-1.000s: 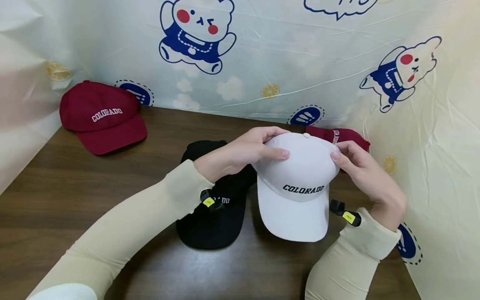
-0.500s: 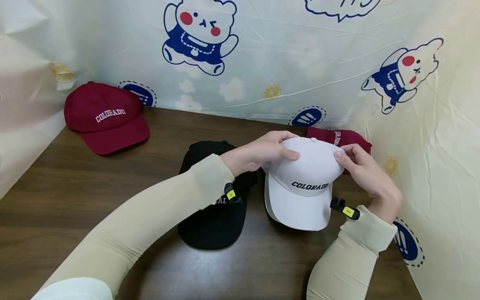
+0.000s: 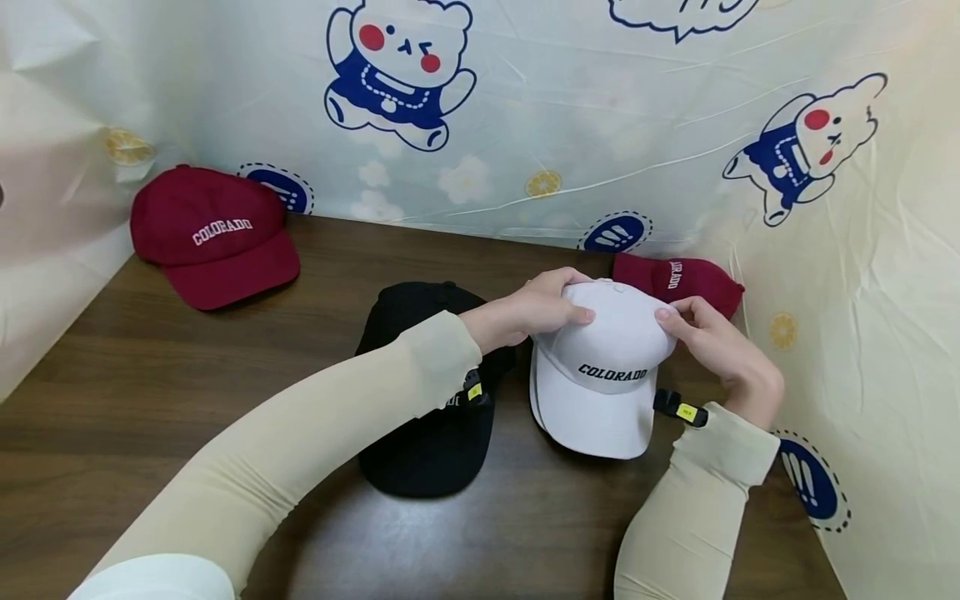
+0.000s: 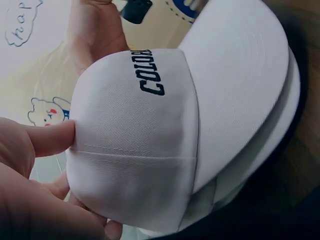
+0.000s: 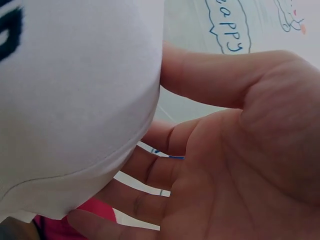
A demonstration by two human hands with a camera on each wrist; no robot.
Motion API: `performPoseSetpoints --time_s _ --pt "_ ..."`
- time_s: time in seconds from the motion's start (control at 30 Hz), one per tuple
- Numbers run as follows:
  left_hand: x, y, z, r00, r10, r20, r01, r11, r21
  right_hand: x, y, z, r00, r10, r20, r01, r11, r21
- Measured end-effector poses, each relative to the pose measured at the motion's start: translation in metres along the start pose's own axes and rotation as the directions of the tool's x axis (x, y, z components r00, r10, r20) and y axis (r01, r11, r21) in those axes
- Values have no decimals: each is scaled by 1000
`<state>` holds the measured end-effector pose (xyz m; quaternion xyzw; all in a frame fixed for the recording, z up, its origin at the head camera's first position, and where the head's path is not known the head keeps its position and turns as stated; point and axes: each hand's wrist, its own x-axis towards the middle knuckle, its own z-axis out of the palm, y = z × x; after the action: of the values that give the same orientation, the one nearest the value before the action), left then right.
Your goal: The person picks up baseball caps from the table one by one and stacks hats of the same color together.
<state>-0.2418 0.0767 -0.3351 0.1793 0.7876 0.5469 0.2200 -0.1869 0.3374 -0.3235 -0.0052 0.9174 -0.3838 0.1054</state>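
Note:
A white baseball cap [image 3: 597,412] lettered COLORADO in black sits over a second white cap, whose brim [image 4: 289,112] shows beneath it in the left wrist view. My left hand [image 3: 542,308] holds the upper cap's crown at its left side, thumb on the front and fingers behind. On the opposite side, my right hand [image 3: 716,346] grips the crown, its thumb [image 5: 200,75] pressing the fabric while the fingers reach around the back edge. Most of the lower cap is hidden. A black cap [image 3: 427,454] lies just left, partly under my left forearm.
A maroon COLORADO cap [image 3: 217,237] rests at the back left of the brown table [image 3: 150,433]. Another maroon cap [image 3: 701,283] lies behind the white caps, against the patterned sheet [image 3: 510,108] that rises at the back and sides.
The upper white cap has come down over the other white cap, moving slightly right and back. Both hands have kept hold of it, and my left forearm has shifted right across the black cap.

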Motion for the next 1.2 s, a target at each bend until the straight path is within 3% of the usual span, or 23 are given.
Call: performPoseSetpoints --time_s 0.17,0.37,0.73,1.0,1.2 --pt "-1 -1 4 998 0 -64 11 986 168 7 7 2 1000 15 21 -15 999 37" --pt "-2 -3 8 995 19 -96 9 961 275 11 13 5 1000 27 13 -28 998 63" --pt "-5 -5 15 993 34 -117 5 948 318 14 16 7 1000 10 -13 -8 996 89" --pt "-8 -6 17 994 45 -103 -6 936 351 12 16 5 1000 22 -18 -21 999 45" --pt "-12 -4 14 992 63 -106 -18 926 377 14 18 2 995 -25 -92 27 1000 15"
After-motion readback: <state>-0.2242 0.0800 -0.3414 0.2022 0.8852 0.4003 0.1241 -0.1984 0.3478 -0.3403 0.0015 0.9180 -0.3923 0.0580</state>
